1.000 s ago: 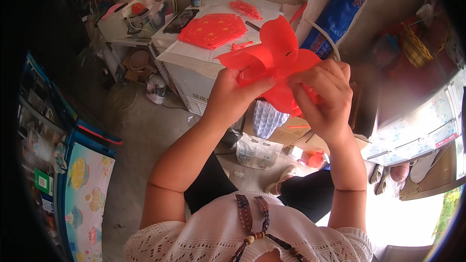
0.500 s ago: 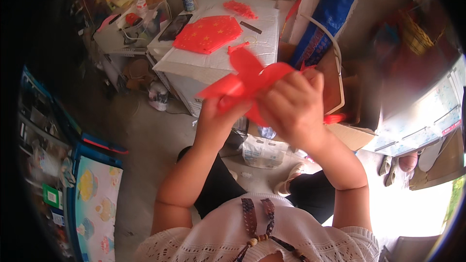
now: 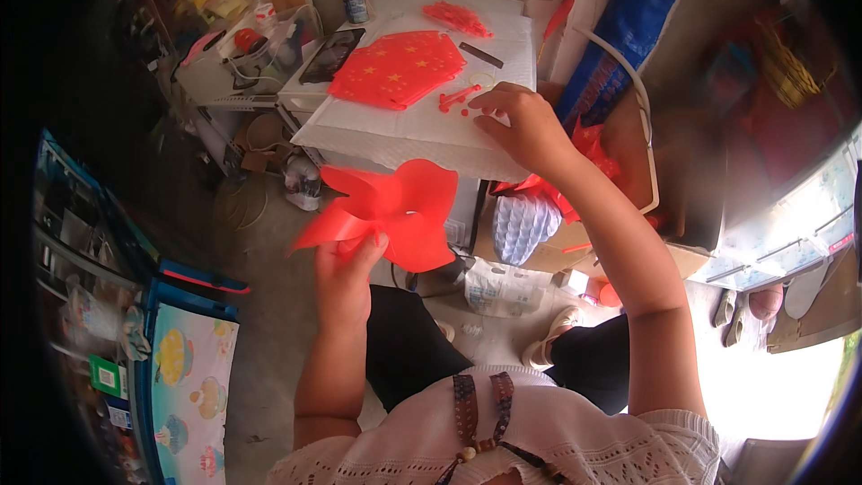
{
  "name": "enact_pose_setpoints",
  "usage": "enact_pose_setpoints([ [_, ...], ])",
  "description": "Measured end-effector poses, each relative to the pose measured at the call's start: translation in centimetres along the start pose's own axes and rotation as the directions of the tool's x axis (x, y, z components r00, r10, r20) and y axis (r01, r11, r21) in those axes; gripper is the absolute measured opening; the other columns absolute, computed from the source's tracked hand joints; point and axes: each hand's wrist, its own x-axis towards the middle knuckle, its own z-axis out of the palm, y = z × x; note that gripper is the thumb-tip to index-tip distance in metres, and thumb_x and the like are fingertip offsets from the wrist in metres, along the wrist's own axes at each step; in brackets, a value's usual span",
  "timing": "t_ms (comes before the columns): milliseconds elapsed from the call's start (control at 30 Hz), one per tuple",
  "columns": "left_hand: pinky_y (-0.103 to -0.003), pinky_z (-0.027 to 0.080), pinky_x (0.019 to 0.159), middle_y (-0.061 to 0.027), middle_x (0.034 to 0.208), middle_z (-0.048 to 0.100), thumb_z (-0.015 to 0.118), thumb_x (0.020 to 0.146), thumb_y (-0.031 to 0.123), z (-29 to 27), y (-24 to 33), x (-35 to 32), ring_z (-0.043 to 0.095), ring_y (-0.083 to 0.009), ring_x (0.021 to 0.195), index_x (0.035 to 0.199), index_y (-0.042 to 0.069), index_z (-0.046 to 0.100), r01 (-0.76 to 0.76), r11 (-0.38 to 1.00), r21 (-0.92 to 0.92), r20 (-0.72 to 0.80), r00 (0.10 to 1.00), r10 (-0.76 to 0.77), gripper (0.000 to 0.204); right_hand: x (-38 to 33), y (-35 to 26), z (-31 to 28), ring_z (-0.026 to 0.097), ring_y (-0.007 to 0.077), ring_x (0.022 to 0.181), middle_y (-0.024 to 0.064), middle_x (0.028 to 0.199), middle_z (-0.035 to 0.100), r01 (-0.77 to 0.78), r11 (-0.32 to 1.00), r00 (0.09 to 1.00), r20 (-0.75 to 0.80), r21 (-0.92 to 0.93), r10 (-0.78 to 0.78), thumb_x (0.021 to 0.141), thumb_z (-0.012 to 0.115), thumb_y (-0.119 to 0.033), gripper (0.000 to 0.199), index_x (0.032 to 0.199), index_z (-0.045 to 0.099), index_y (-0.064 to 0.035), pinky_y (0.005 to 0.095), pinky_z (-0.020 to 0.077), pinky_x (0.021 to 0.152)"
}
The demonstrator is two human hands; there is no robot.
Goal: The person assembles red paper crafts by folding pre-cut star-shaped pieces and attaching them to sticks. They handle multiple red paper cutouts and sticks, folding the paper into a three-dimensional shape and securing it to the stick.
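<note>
- head view: the left hand (image 3: 346,274) is closed in a pinch on the lower edge of a red pinwheel (image 3: 395,211), thumb on the near face and fingers behind it. the pinwheel is held in the air below the near edge of the tabletop (image 3: 404,130), above the person's lap and the floor.
- head view: the pinwheel looks like thin folded sheet, so i judge it very light, floppy at the blade tips and easy to crease. it seems stiffest at the centre where the blades meet, so that, or the edge now pinched, is the safest place to hold. a hard squeeze would probably flatten the curled blades.
- head view: the right hand (image 3: 521,126) reaches over the tabletop, fingers curled down and partly open. its fingertips are at the small red pins (image 3: 458,97) lying on the white cover. i cannot tell whether it has one pinched yet.
- head view: the pins look small, hard and smooth, likely to roll or slip, so a fingertip pinch suits them best.
- head view: further back on the tabletop lies a stack of red sheets (image 3: 395,67) with yellow stars, flat and limp. beyond it is a smaller red pile (image 3: 456,16), with a dark strip (image 3: 481,55) just beside it.
- head view: a cardboard box (image 3: 548,233) with red and white bits stands by the person's right knee.
</note>
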Motion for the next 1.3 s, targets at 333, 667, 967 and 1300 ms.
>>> enact_pose_setpoints([
  [333,-0.031,0.050,0.093,-0.0077,0.120,0.063,0.069,0.087,-0.001,1.7,0.4,0.9,0.061,-0.0134,0.109,0.125,-0.003,0.058,0.032,0.999,0.028,0.068,0.997,-0.033,0.040,2.6,1.0,1.6,0.069,0.0281,0.082,0.0172,0.089,0.070,-0.006,0.997,1.000,0.030,-0.071,0.008,0.083,0.068,-0.008,0.015,0.096,0.074,-0.0041,0.0361,0.0539,0.076],
  [667,-0.032,0.050,0.091,-0.0096,0.116,0.063,0.074,0.084,0.001,4.6,0.3,1.0,0.062,-0.0177,0.107,0.123,-0.001,0.060,-0.392,0.824,0.409,0.178,0.920,0.349,0.041,-10.0,-12.8,-2.8,0.069,0.0189,0.084,0.0120,0.092,0.072,-0.026,0.826,1.000,0.023,0.564,0.015,0.081,0.072,0.009,0.012,0.093,0.070,0.0040,0.0301,0.0543,0.075],
  [967,-0.032,0.051,0.087,-0.0112,0.114,0.063,0.075,0.083,0.004,7.0,1.1,-0.5,0.064,-0.0209,0.101,0.121,0.000,0.062,-0.468,0.779,0.418,0.235,0.884,0.405,0.040,-12.4,-13.3,-1.7,0.068,0.0174,0.087,0.0106,0.094,0.072,-0.101,0.688,0.973,-0.075,0.719,0.220,0.084,0.071,0.009,0.011,0.094,0.070,0.0051,0.0279,0.0524,0.079],
  [1300,-0.031,0.053,0.083,-0.0111,0.114,0.062,0.076,0.081,0.005,7.8,1.6,-0.9,0.065,-0.0182,0.095,0.122,-0.001,0.061,-0.519,0.725,0.453,0.283,0.855,0.435,0.044,-13.2,-13.3,-2.2,0.066,0.0137,0.089,0.0093,0.097,0.072,-0.124,0.592,0.960,-0.055,0.797,0.275,0.087,0.071,0.007,0.013,0.100,0.068,0.0045,0.0270,0.0524,0.082],
])
